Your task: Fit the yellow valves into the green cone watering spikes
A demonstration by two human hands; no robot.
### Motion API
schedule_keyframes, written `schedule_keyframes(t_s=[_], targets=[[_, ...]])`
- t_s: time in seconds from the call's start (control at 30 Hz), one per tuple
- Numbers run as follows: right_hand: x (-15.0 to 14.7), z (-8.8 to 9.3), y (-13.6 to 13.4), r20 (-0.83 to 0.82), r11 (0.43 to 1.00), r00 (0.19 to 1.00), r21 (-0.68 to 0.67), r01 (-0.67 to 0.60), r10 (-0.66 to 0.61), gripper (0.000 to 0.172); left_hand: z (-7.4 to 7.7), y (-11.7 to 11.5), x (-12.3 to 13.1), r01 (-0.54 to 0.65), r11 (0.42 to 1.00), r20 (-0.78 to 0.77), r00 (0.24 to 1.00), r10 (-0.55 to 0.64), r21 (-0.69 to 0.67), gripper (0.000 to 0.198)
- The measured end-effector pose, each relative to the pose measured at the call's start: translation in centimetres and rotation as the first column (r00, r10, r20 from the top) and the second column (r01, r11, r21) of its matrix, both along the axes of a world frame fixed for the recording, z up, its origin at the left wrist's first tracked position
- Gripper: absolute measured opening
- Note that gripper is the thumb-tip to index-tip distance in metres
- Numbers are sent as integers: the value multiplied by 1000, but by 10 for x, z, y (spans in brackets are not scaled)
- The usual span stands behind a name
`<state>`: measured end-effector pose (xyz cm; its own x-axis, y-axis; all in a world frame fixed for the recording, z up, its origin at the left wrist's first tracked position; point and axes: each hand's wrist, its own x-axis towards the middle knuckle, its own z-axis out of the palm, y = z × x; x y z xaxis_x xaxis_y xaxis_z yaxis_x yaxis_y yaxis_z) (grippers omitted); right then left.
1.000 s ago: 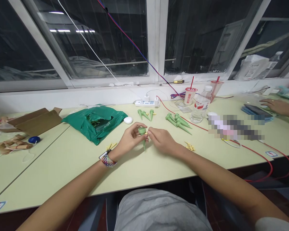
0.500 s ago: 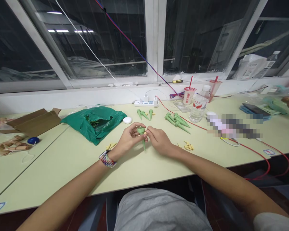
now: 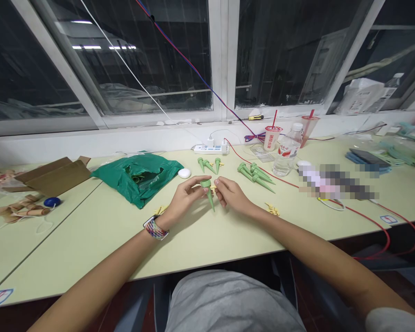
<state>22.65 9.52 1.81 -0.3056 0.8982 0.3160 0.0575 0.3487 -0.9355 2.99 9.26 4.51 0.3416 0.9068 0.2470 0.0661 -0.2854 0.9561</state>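
Observation:
My left hand [image 3: 189,192] grips a green plant watering spike [image 3: 210,200] near its wide cap, the point tilted down over the table. A small yellow valve [image 3: 213,188] sticks out from the spike's side, and the fingertips of my right hand [image 3: 234,197] pinch at its outer end. Three green spikes [image 3: 207,166] lie beyond my hands, the rightmost with a yellow piece at its side. To the right is a group of several more spikes [image 3: 256,176]. Loose yellow valves [image 3: 272,210] lie by my right forearm, others [image 3: 161,210] by my left wrist.
A torn green bag [image 3: 117,173] and a white oval object [image 3: 184,173] lie to the left, with a cardboard box [image 3: 55,177] farther out. A power strip [image 3: 210,149], a lidded cup [image 3: 271,139] and a water bottle [image 3: 285,154] stand at the back. A red cable crosses the right side.
My right hand has shifted slightly right and its fingers have loosened, so the yellow valve on the spike shows more. The spike has tilted, its point swinging right.

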Motion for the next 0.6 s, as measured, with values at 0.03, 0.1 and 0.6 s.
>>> schedule_keyframes(t_s=[0.03,0.1,0.6], targets=[[2,1,1,-4,1000,1000,-9,-4,4,39,1,0,-1,-11,1000,0,1000,11,-10,49],[4,3,2,-22,1000,1000,-30,-6,5,29,1,0,-2,-36,999,2,999,36,-22,50],[2,0,4,-184,997,983,74,4,10,29,-7,12,-7,130,949,283,958,-45,-288,49]])
